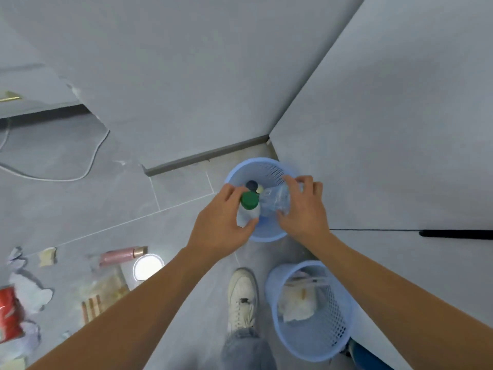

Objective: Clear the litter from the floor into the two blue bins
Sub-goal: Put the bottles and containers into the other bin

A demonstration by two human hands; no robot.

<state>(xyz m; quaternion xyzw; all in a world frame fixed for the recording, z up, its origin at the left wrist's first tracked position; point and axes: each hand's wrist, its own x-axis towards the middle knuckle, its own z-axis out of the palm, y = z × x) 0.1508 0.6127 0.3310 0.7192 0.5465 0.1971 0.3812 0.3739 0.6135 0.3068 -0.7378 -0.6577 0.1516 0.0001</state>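
Over the far blue bin [256,166] in the corner, my left hand [221,222] grips a white bottle with a green cap [249,206]. Beside it, my right hand [301,209] holds a crumpled clear plastic bottle [277,198] above the same bin. A dark cap and a pale object lie inside that bin. The near blue bin [338,340] stands by my right foot and holds crumpled white paper and wrappers. Litter on the floor at the left includes a pink tube [120,256], a red can [10,313], white tissues [29,289] and a clear packet [106,287].
Walls meet in a corner just behind the far bin. A white cable [88,166] loops over the floor at the left. My white shoe [241,297] stands between the litter and the near bin. A round white lid [148,267] lies near the pink tube.
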